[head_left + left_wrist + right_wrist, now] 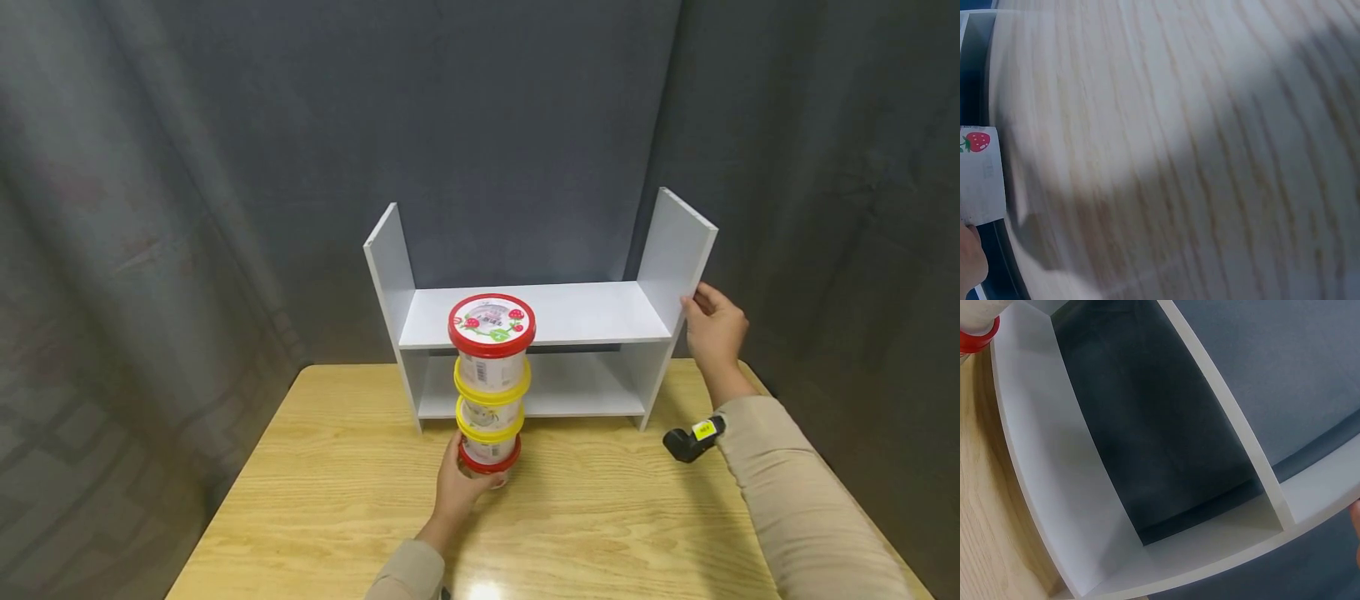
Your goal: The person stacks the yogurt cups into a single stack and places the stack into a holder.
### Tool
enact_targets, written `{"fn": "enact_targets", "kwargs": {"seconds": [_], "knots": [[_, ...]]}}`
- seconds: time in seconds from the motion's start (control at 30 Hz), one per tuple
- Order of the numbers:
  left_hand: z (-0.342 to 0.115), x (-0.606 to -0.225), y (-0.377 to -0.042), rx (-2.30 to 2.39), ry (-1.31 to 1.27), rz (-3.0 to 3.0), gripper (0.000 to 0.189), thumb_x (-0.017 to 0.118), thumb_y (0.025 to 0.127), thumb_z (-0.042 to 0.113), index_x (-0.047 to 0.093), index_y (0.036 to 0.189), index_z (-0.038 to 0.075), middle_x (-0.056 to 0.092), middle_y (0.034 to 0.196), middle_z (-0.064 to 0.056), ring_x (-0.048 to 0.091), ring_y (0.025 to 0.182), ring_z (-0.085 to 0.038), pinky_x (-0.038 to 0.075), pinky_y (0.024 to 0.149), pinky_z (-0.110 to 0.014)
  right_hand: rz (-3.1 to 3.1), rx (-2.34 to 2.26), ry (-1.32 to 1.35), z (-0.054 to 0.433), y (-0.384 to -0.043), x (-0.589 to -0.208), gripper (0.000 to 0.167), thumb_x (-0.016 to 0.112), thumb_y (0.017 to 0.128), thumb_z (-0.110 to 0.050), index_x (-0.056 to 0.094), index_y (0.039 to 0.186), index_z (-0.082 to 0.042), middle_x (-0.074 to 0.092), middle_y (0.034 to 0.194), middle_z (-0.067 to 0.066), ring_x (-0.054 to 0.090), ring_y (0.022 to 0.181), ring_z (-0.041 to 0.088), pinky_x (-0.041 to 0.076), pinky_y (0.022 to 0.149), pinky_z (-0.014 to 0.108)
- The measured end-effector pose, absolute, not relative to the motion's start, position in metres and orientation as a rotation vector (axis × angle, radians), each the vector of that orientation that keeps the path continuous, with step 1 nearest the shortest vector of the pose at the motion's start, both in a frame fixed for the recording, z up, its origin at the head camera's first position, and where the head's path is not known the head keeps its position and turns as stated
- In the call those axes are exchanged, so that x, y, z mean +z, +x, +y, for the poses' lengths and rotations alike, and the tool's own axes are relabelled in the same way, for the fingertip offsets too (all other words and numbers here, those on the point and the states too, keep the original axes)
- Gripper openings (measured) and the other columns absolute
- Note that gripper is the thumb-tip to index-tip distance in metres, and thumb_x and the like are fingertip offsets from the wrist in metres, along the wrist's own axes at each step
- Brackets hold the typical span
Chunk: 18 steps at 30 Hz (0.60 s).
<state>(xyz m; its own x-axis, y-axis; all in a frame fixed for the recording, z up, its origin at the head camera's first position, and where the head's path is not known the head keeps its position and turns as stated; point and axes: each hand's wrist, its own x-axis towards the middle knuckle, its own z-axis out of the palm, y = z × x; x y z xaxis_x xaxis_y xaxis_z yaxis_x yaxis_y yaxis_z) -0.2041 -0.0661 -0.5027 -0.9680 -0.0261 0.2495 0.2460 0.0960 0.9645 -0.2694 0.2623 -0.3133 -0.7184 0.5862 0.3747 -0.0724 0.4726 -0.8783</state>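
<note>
A stack of several round plastic tubs point(491, 371) stands in front of a white two-tier shelf point(536, 312). The top tub has a red-rimmed lid printed with strawberries; two yellow lids and another red one show below it. My left hand point(455, 492) grips the lowest tub, thumb across its front. In the left wrist view, only part of a white tub point(982, 178) with a strawberry print and part of the hand point(971, 262) appear. At the shelf's right side panel, my right hand point(718, 329) holds the front edge, thumb on the near side.
The shelf stands at the back of a wooden table point(337, 483), with grey curtains point(525, 125) behind and at both sides. A black device with a yellow label point(703, 430) is on the right wrist. The shelf's boards point(1054, 444) hold nothing in sight.
</note>
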Motion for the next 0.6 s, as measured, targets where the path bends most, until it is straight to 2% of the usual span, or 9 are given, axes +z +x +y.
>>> {"fn": "enact_targets", "kwargs": {"seconds": [0.13,0.27,0.43,0.6], "knots": [[-0.065,-0.513,-0.210,-1.965,-0.287,-2.171,0.087,0.080,0.054,0.005,0.036,0.129,0.011,0.048,0.115,-0.007,0.044,0.104,-0.024,0.037,0.089,-0.038,-2.068,1.243,-0.438,0.264,-0.269,-0.313,0.035,0.052,0.086,-0.013,0.052,0.119,-0.003,0.055,0.111,0.015,0.052,0.101,0.023,0.043,0.083,0.031],[-0.063,-0.514,-0.212,-1.946,-0.357,-2.183,0.086,0.080,0.056,0.010,0.036,0.129,0.017,0.048,0.114,-0.006,0.045,0.103,-0.024,0.039,0.085,-0.041,-2.076,1.245,-0.457,0.265,-0.268,-0.312,0.035,0.052,0.085,-0.014,0.052,0.119,-0.004,0.055,0.111,0.014,0.052,0.101,0.021,0.044,0.082,0.029],[-0.059,-0.498,-0.210,-2.007,-0.342,-2.247,0.086,0.081,0.055,0.014,0.036,0.128,0.024,0.047,0.117,-0.001,0.043,0.106,-0.023,0.037,0.087,-0.042,-2.092,1.232,-0.468,0.267,-0.269,-0.313,0.035,0.052,0.086,-0.015,0.052,0.119,-0.004,0.055,0.111,0.013,0.053,0.100,0.020,0.044,0.082,0.029],[-0.054,-0.473,-0.204,-2.017,-0.341,-2.316,0.083,0.081,0.056,0.014,0.038,0.126,0.023,0.049,0.114,0.001,0.044,0.103,-0.022,0.036,0.087,-0.040,-2.094,1.223,-0.464,0.267,-0.269,-0.312,0.035,0.052,0.086,-0.015,0.053,0.118,-0.004,0.055,0.110,0.013,0.053,0.100,0.020,0.044,0.081,0.028]]}}
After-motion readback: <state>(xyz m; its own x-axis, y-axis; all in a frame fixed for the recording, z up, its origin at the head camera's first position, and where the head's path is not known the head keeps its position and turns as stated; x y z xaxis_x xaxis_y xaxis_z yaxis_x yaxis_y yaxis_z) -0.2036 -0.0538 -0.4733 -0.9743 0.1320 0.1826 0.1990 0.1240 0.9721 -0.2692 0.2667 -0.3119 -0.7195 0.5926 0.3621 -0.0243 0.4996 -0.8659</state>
